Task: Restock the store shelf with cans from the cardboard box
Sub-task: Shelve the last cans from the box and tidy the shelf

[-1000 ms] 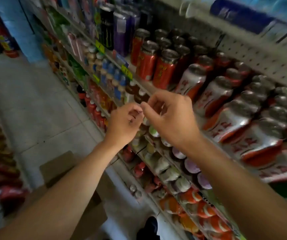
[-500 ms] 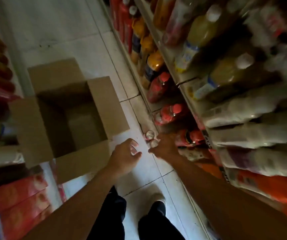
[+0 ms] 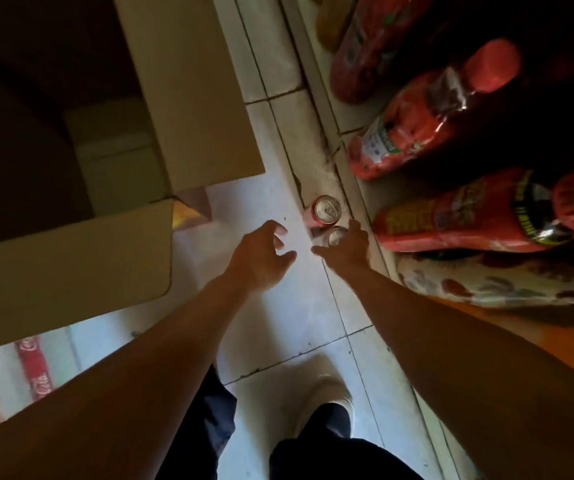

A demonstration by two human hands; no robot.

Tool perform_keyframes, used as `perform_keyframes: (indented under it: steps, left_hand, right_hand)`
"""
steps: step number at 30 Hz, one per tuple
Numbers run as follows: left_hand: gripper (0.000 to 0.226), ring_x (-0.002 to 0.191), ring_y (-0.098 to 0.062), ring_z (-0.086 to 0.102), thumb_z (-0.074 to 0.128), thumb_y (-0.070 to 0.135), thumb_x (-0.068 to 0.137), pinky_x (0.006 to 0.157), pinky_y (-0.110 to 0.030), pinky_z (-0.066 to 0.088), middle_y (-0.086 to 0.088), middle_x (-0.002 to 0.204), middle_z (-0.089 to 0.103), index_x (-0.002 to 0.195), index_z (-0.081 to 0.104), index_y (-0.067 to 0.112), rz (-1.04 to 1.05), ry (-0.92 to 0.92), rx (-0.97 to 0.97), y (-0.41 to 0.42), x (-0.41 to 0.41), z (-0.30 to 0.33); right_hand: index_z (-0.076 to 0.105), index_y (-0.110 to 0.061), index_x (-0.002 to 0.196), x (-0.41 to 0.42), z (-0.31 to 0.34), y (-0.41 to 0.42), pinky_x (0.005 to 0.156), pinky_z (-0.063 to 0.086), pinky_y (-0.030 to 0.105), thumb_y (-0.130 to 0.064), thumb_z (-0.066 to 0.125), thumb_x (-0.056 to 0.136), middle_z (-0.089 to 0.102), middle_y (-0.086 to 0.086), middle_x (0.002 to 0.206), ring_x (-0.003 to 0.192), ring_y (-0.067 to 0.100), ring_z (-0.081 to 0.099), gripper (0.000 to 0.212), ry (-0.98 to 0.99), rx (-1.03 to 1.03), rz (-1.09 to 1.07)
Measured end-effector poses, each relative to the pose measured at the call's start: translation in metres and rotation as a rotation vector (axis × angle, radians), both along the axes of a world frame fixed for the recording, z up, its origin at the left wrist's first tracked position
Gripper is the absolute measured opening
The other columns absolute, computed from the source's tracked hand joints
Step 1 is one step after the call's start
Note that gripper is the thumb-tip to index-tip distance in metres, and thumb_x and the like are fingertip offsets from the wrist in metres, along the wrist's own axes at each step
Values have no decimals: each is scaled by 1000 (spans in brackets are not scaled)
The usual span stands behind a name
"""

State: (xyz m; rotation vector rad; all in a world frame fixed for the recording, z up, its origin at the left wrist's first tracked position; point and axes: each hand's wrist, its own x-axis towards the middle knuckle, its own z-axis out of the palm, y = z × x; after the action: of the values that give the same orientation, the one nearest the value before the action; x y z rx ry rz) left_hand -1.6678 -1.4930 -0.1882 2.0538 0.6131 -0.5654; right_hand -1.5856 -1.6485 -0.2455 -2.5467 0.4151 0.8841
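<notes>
- The cardboard box (image 3: pixel 188 98) looks empty.
- 2 cans (image 3: pixel 327 211) remain on the floor (image 3: pixel 278 306).
- Right hand (image 3: pixel 346 245) curls around the nearer can (image 3: pixel 335 236); left hand (image 3: pixel 261 254) hovers relaxed, holding nothing.

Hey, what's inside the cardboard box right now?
No cans show inside the cardboard box: only its dark inner walls and a pale patch of bare bottom. The near and left parts are hidden by shadow and the front flap. Two cans stand outside on the floor.

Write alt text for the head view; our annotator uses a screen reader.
Both hands reach down to two cans standing on the floor tiles by the bottom shelf: right hand at the nearer can, left hand open beside them, open cardboard box at left.
</notes>
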Motion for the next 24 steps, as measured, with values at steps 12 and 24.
perform_keyframes:
  steps: [12,24]
  left_hand:
    - [52,84,-17,67,84,24,70,79,-27,53,-1,108,64,115,56,21,-24,24,-82,-14,-5,-4]
    - [68,98,-3,64,87,30,58,83,-25,53,15,106,67,119,56,34,-209,-387,-208,-16,-20,293]
  right_hand:
    - [56,-10,122,-18,21,-11,77,53,32,-39,83,65,66,10,116,102,32,65,69,-105,4,-36]
    - [64,-15,82,-40,414,-9,39,40,23,-33,79,74,63,5,60,38,19,54,24,51,546,-146]
